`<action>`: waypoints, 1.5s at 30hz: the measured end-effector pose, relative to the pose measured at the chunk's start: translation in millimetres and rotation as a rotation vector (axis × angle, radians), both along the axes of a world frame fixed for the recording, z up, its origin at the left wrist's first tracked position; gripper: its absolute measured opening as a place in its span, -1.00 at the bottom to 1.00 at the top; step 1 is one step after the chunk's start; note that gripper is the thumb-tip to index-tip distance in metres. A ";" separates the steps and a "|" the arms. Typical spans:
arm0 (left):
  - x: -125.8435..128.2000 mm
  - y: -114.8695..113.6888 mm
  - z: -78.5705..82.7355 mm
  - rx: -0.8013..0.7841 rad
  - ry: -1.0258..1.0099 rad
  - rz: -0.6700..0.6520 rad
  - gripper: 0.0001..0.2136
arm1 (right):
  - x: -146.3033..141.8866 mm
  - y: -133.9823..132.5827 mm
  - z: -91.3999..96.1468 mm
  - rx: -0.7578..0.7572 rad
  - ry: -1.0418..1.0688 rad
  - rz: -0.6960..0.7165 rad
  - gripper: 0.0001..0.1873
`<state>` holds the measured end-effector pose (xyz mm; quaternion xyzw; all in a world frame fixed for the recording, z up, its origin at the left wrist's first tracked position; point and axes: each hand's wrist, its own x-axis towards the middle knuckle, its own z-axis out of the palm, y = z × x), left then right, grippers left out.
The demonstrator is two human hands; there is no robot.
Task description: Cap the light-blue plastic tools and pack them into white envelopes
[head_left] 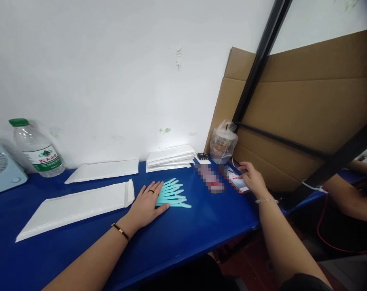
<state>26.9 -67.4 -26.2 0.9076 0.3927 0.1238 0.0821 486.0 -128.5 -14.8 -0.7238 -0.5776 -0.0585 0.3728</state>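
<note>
My left hand (148, 204) lies flat on a fanned row of thin turquoise plastic sticks (179, 199). Its fingers are stretched over their left ends, which are hidden; I cannot tell what kind of tool they are. At the right, my right hand (252, 178) holds nothing, and its fingers are apart over a lit phone (238, 182) lying on the blue table (198, 226). A fingertip is at the screen. Left of that phone lies another flat, phone-like object (210, 178), blurred by pixels. A white padded envelope (83, 206) rests left of my left hand.
Behind are another envelope (106, 169) and an envelope stack (171, 157). A water bottle (40, 151) and fan (4, 167) stand left. A bagged drink cup (223, 143) and small black item (202, 156) sit near the cardboard (307, 93). Another person's arm (350, 198) shows beyond the black frame.
</note>
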 end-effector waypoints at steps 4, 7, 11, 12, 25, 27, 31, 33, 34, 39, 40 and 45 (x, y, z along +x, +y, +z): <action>-0.1 0.2 -0.3 0.001 0.002 0.005 -0.28 | -1.4 0.2 0.3 -0.013 0.000 -0.001 -0.40; -0.2 0.3 -0.5 0.008 -0.002 0.000 -0.29 | -0.4 0.3 -0.6 -0.013 0.004 0.006 -0.40; -0.1 0.1 -0.5 0.011 0.003 0.004 -0.29 | 1.1 1.2 -1.8 -0.003 -0.002 0.015 -0.41; 0.0 0.0 -0.5 0.012 0.003 0.004 -0.29 | 1.2 1.5 -1.8 -0.003 -0.006 0.015 -0.41; -0.5 -0.1 0.1 -0.007 0.005 0.001 -0.28 | 7.3 11.1 0.5 -0.001 0.020 0.048 -0.43; -0.5 -0.4 0.4 -0.005 0.005 0.000 -0.28 | 11.4 21.4 2.8 -0.003 0.029 0.071 -0.43; 0.0 -1.2 2.0 -0.011 0.011 0.007 -0.28 | 14.7 42.0 6.5 -0.065 0.032 0.078 -0.42; 0.4 -1.5 2.8 -0.012 0.013 0.012 -0.27 | 13.6 47.4 6.0 -0.107 0.034 0.072 -0.41; 0.5 -1.6 3.1 -0.012 0.014 0.012 -0.28 | 13.0 48.4 5.1 -0.124 0.033 0.069 -0.41; 0.6 -1.5 2.8 -0.013 0.023 0.012 -0.27 | 13.6 41.3 0.5 -0.049 0.028 0.061 -0.41; 0.5 -1.3 2.5 -0.013 0.023 0.012 -0.27 | 14.5 38.8 0.4 -0.020 0.033 0.057 -0.41; 0.0 0.1 1.0 -0.010 0.020 0.012 -0.27 | 16.6 26.3 2.5 0.039 0.046 0.025 -0.43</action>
